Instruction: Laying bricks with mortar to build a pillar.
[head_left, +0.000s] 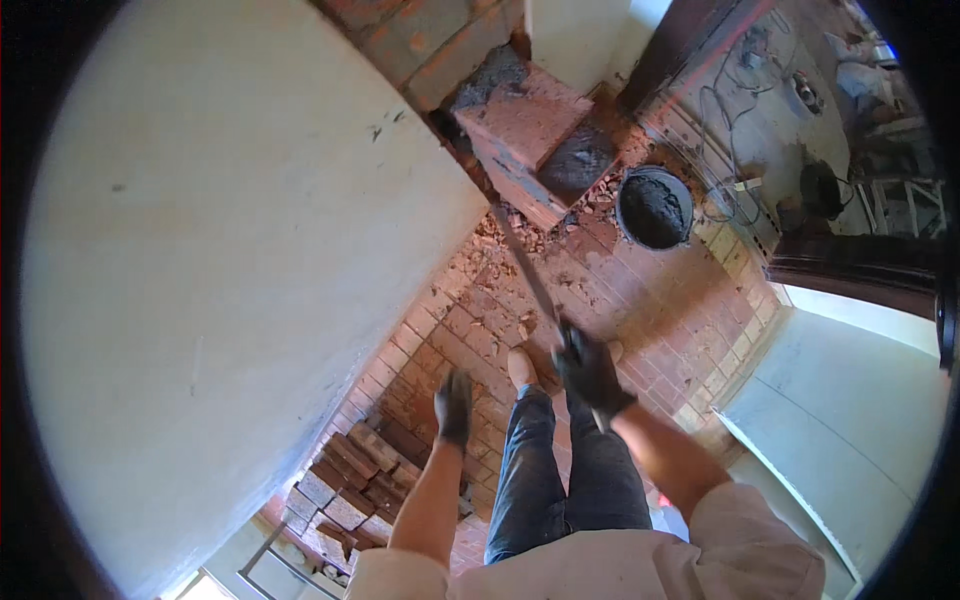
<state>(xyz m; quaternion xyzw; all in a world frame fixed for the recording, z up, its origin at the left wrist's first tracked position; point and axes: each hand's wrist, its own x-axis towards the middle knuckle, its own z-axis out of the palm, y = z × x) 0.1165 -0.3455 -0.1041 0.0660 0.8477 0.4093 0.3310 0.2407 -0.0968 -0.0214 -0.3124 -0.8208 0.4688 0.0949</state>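
Observation:
My right hand (588,372), in a dark glove, is wrapped round a long narrow bar-like tool (528,268). The bar slants up and left, its far end by the corner of the pale wall and the brickwork. A short stub of it shows below my fist. My left hand (453,408), also gloved and slightly blurred, hangs over the floor with fingers stretched and nothing visible in it. Beyond the bar's tip stands a stepped block of reddish bricks (522,112), with wet grey mortar (578,160) spread on its lower step and more on top.
A black bucket (655,208) of grey mortar stands right of the brickwork. Brick rubble (490,265) litters the tiled floor (660,300). Stacked bricks (350,480) lie by the pale wall (250,220) at lower left. A cable (735,130) trails beyond the doorway at right.

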